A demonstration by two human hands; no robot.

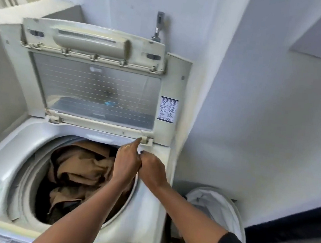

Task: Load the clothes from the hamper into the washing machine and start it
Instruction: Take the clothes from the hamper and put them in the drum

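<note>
The top-loading washing machine point(145, 215) stands with its lid point(99, 86) folded up against the wall. Brown clothes point(78, 170) lie piled in the drum. My left hand point(126, 163) is over the drum's back right edge, its index finger stretched out to the lid hinge point(146, 140) and the other fingers curled. My right hand point(153, 171) is right beside it on the machine's rim, fingers curled at a small dark part point(142, 152); whether it pinches that part is unclear. The white hamper point(217, 209) sits on the floor to the right.
The machine fills a corner between a grey partition on the left and a white wall behind. A tap point(158, 27) sticks out of the wall above the lid. The control panel point(2, 239) runs along the bottom edge. Bare floor lies to the right of the hamper.
</note>
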